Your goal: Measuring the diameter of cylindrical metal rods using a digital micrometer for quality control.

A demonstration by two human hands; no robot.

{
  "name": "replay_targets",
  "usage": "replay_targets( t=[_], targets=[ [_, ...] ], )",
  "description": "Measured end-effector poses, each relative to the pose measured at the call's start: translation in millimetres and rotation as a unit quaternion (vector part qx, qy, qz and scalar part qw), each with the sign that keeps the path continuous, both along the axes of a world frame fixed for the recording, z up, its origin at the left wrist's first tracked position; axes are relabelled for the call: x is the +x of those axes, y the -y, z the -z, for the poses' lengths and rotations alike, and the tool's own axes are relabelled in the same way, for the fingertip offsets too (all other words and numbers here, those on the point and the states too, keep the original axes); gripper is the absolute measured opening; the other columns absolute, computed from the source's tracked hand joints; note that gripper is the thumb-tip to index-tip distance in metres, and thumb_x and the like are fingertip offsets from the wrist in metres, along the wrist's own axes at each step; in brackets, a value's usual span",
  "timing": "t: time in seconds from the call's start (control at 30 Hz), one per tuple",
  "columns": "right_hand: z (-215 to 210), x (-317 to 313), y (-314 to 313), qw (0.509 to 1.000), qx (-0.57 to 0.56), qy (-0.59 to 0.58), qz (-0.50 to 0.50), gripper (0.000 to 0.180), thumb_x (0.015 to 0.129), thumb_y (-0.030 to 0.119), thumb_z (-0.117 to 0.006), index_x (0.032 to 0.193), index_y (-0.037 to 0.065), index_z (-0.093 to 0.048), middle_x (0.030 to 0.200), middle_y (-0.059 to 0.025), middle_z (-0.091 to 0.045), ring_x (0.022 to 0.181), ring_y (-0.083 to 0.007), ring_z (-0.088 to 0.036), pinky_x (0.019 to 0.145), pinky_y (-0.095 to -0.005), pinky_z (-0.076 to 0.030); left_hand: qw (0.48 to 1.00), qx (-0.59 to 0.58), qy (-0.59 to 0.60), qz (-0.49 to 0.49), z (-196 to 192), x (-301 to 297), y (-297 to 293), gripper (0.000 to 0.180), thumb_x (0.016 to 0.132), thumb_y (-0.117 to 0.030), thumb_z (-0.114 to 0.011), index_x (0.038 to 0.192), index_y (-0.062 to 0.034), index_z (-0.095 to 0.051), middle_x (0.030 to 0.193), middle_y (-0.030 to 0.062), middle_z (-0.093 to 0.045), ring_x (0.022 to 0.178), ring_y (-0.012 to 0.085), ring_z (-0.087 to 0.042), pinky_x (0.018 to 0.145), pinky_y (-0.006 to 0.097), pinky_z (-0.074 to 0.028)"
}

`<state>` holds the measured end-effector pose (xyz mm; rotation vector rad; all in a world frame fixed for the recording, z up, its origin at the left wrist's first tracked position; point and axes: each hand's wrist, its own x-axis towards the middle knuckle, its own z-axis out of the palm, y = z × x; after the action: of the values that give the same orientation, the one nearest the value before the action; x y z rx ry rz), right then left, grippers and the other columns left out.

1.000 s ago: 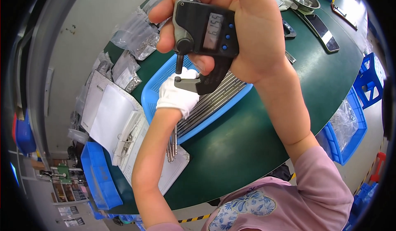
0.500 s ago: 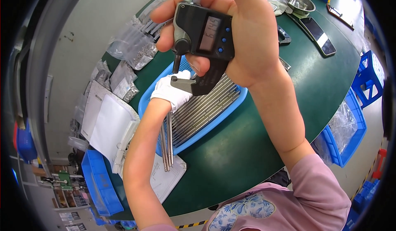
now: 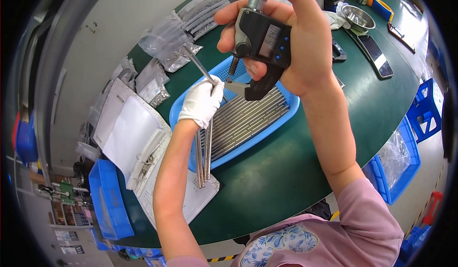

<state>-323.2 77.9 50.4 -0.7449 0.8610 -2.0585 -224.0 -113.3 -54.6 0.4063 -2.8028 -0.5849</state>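
Observation:
My right hand (image 3: 305, 47) is bare and wraps round a black digital micrometer (image 3: 264, 40) with a lit display and blue buttons. Between the micrometer's measuring faces there is a gap, and I see nothing in it. My left hand (image 3: 202, 102), in a white glove, is closed on several slim metal rods (image 3: 204, 157). One rod (image 3: 199, 64) sticks out from its fingers up and to the left; the others hang below the palm. The gloved hand is over the left part of a blue perforated basket (image 3: 292, 109), where many similar rods lie side by side. Its fingertips are hidden in part.
Left of the basket lie an open ring binder (image 3: 131, 133) and bags of small metal parts (image 3: 152, 83). A blue bin (image 3: 109, 200) stands at the table's left edge. At the far right are a phone (image 3: 375, 56) and a metal bowl (image 3: 358, 18). A blue stool (image 3: 427, 109) stands beyond the table.
In my left hand, one rod now points up and left, clear of the micrometer. My right hand and the micrometer appear farther right and slightly lower in the picture; the view has shifted too.

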Motion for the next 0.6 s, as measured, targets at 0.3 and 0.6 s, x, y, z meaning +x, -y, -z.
replay_targets(
  t=[0.3,0.6],
  targets=[
    [27,14,27,0.996,0.001,-0.053,-0.065,0.063,0.086,0.047,-0.020,0.087,-0.007,-0.052,0.064,-0.0177,-0.057,0.035,-0.0128,-0.046,0.033,-0.0196,-0.039,0.722,0.542,-0.429,-0.030,-37,92,-24,0.022,0.088,-0.026,-0.042,0.079,-0.0065,-0.048,0.063,0.0012,-0.043,0.053,0.0082,-0.041,0.044,0.021,-0.036],
    [32,49,40,0.984,0.067,-0.028,-0.164,0.060,0.085,0.045,-0.021,0.086,-0.003,-0.056,0.066,-0.0158,-0.059,0.039,-0.0136,-0.046,0.036,-0.0225,-0.037,0.670,0.574,-0.470,0.017,-43,125,-49,0.022,0.088,-0.025,-0.042,0.078,-0.0063,-0.047,0.059,0.0031,-0.044,0.047,0.0108,-0.040,0.040,0.022,-0.036]
  ],
)
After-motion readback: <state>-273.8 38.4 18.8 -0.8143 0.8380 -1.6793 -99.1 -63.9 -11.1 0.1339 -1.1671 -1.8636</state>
